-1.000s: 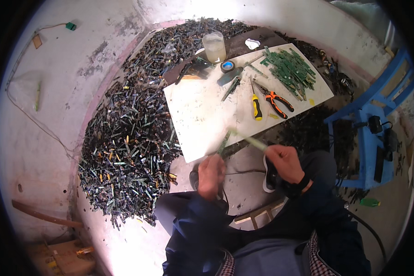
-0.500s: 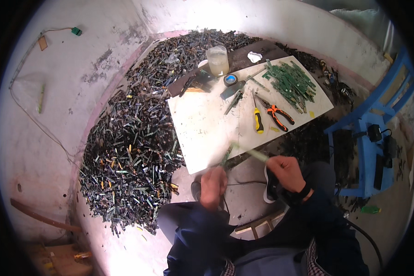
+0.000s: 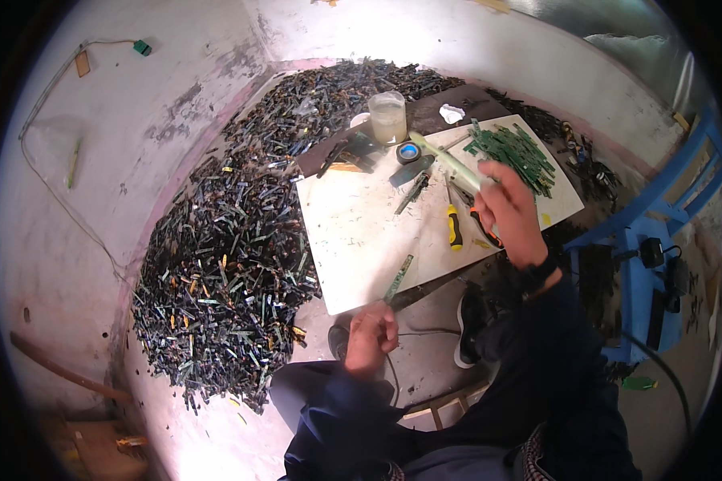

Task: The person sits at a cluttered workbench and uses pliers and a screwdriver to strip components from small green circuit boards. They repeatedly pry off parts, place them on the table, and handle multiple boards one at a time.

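Observation:
Low in front of me, my left hand (image 3: 369,335) pinches the lower end of a narrow green circuit board strip (image 3: 399,277), which points up over the near edge of the white board (image 3: 341,256). My right hand (image 3: 509,210) is closed on a pale green stick-like tool (image 3: 456,167), raised above the board. The tool's far end lies, in view, just below a clear cup of cloudy liquid (image 3: 387,120); its exact kind I cannot make out. Beneath the right hand, orange-handled pliers (image 3: 484,227) are partly hidden. A yellow-and-black screwdriver (image 3: 455,228) lies beside them.
Several green circuit strips (image 3: 515,156) are piled on the board's right. A roll of black tape (image 3: 408,152) sits near the cup. A big heap of dark strips (image 3: 225,280) covers the floor at left. A blue chair (image 3: 638,232) stands at right.
My right hand has moved up and away over the board with the pale green tool, apart from the circuit board strip. My left hand keeps the strip, slightly lower in view.

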Action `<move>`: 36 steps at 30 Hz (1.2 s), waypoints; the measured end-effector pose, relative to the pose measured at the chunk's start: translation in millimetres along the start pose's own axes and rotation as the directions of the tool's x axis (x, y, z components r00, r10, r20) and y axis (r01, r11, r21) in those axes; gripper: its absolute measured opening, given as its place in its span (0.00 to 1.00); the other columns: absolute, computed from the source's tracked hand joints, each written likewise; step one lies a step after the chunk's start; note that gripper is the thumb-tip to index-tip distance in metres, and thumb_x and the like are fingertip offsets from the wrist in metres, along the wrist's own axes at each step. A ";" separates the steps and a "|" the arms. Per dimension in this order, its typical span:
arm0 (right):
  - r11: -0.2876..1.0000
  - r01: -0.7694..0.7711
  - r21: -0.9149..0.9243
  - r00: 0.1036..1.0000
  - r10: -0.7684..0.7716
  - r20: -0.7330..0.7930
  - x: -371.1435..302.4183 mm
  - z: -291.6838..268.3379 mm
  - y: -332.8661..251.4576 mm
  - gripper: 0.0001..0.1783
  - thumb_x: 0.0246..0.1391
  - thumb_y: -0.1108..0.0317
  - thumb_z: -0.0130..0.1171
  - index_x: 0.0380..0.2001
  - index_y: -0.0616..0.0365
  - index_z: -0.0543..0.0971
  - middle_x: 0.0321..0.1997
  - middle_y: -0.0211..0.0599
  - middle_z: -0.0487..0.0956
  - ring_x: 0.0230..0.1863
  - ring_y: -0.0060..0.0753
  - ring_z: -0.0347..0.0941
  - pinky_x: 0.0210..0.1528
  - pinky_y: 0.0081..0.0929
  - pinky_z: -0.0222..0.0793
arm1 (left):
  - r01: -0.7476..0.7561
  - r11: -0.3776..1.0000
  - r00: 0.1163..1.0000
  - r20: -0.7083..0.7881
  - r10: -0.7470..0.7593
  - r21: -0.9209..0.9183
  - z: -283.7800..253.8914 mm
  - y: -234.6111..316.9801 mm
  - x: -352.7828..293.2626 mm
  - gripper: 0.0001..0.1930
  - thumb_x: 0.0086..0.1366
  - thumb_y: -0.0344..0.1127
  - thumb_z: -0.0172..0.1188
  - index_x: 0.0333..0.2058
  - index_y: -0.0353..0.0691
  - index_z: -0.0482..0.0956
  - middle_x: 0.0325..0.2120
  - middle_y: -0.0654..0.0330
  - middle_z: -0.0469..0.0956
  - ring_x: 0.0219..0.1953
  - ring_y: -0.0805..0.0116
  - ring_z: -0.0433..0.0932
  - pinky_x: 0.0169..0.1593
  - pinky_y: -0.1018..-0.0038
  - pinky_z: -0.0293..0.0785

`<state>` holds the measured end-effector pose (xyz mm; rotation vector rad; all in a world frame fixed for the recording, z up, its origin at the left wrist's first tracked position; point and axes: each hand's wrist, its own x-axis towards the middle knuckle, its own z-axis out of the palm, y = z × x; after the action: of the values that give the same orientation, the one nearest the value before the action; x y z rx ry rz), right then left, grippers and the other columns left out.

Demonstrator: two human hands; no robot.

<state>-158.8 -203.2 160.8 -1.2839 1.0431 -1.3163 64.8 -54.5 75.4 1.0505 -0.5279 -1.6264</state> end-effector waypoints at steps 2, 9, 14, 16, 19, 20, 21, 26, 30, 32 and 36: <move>0.999 0.038 0.029 0.999 -0.039 0.012 32.2 10.8 -2.5 0.11 0.60 0.69 0.49 0.44 0.60 0.72 0.23 0.29 0.73 0.18 0.13 0.62 0.19 0.15 0.58 | 0.004 1.000 1.000 0.008 -0.004 -0.008 1.0 1.4 -1.1 0.15 0.68 0.43 0.45 0.25 0.42 0.67 0.13 0.64 0.63 0.12 0.76 0.55 0.17 0.79 0.50; 0.982 -0.057 0.177 0.997 0.065 -0.036 131.0 33.7 8.7 0.09 0.59 0.66 0.53 0.39 0.60 0.75 0.26 0.30 0.75 0.20 0.16 0.65 0.22 0.17 0.63 | 0.035 0.999 0.997 0.067 -0.036 0.010 2.6 3.6 4.4 0.14 0.68 0.44 0.47 0.27 0.42 0.69 0.13 0.62 0.64 0.14 0.76 0.57 0.18 0.80 0.51; 0.986 -0.113 0.123 0.993 0.115 -0.007 169.8 46.9 17.9 0.09 0.58 0.65 0.55 0.37 0.60 0.75 0.27 0.31 0.76 0.21 0.17 0.66 0.23 0.18 0.65 | 0.076 0.996 0.996 0.059 -0.073 -0.051 0.7 1.3 6.9 0.16 0.69 0.46 0.47 0.27 0.42 0.70 0.12 0.62 0.65 0.13 0.75 0.58 0.18 0.79 0.52; 0.986 -0.122 0.114 0.992 0.119 0.030 177.9 51.1 18.5 0.11 0.57 0.63 0.57 0.37 0.60 0.75 0.29 0.33 0.78 0.23 0.19 0.69 0.25 0.19 0.68 | 0.097 0.993 0.994 0.060 -0.092 -0.073 0.4 3.3 5.8 0.15 0.68 0.46 0.48 0.27 0.42 0.71 0.12 0.62 0.65 0.13 0.75 0.58 0.18 0.79 0.53; 0.986 -0.120 0.114 0.990 0.111 0.085 184.0 57.0 14.9 0.14 0.55 0.61 0.58 0.35 0.62 0.75 0.32 0.37 0.80 0.28 0.25 0.75 0.30 0.22 0.72 | 0.108 0.990 0.992 0.077 -0.102 -0.087 -1.9 3.3 6.8 0.15 0.68 0.46 0.48 0.28 0.42 0.71 0.12 0.62 0.65 0.13 0.75 0.58 0.18 0.78 0.53; 0.987 -0.109 0.116 0.992 0.101 0.074 181.3 57.1 14.1 0.14 0.55 0.61 0.58 0.36 0.62 0.75 0.33 0.37 0.80 0.28 0.25 0.76 0.29 0.21 0.72 | 0.106 0.991 0.992 0.084 -0.098 -0.088 -2.8 2.8 6.8 0.15 0.68 0.47 0.48 0.28 0.42 0.71 0.12 0.62 0.66 0.13 0.75 0.58 0.18 0.78 0.53; 0.988 -0.097 0.119 0.994 0.089 0.070 177.0 59.9 12.7 0.14 0.55 0.61 0.58 0.36 0.62 0.75 0.33 0.37 0.80 0.28 0.25 0.76 0.29 0.21 0.71 | 0.098 0.991 0.992 0.087 -0.090 -0.091 -3.9 3.0 6.5 0.15 0.68 0.47 0.48 0.28 0.42 0.71 0.12 0.62 0.66 0.13 0.74 0.58 0.18 0.78 0.53; 0.995 -0.045 -0.087 0.998 0.049 0.043 102.9 54.6 13.4 0.10 0.57 0.63 0.55 0.32 0.60 0.77 0.24 0.27 0.76 0.23 0.18 0.71 0.23 0.18 0.65 | 0.090 0.986 0.994 0.076 -0.080 -0.140 1.7 7.3 2.2 0.14 0.67 0.46 0.48 0.28 0.43 0.69 0.12 0.62 0.64 0.13 0.74 0.57 0.18 0.78 0.53; 0.959 -0.134 -0.251 0.881 0.231 0.413 11.8 39.2 26.9 0.13 0.60 0.59 0.55 0.32 0.58 0.80 0.21 0.22 0.74 0.18 0.10 0.64 0.20 0.12 0.58 | 0.102 0.989 0.988 0.125 -0.088 -0.103 8.0 6.2 -0.4 0.14 0.67 0.45 0.48 0.27 0.43 0.68 0.11 0.63 0.63 0.12 0.74 0.57 0.18 0.77 0.52; 0.934 -0.297 -0.197 0.809 0.356 0.467 -22.1 36.1 27.5 0.13 0.60 0.61 0.55 0.33 0.59 0.80 0.20 0.22 0.73 0.19 0.10 0.63 0.20 0.12 0.58 | 0.127 0.991 0.978 0.167 -0.121 -0.026 8.5 2.8 -1.2 0.14 0.67 0.46 0.47 0.26 0.43 0.67 0.11 0.62 0.62 0.12 0.75 0.56 0.18 0.77 0.51; 0.932 -0.303 -0.198 0.780 0.362 0.511 -49.7 19.1 25.9 0.11 0.60 0.63 0.56 0.33 0.61 0.80 0.20 0.23 0.73 0.19 0.11 0.64 0.21 0.12 0.59 | 0.147 0.985 0.966 0.198 -0.164 0.096 13.3 -4.3 -5.2 0.16 0.67 0.47 0.46 0.25 0.43 0.66 0.11 0.62 0.62 0.12 0.74 0.56 0.18 0.77 0.51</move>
<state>-139.8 -156.9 129.1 -1.3636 0.8818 -0.5737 51.4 -50.5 80.8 1.0085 -0.6662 -1.8789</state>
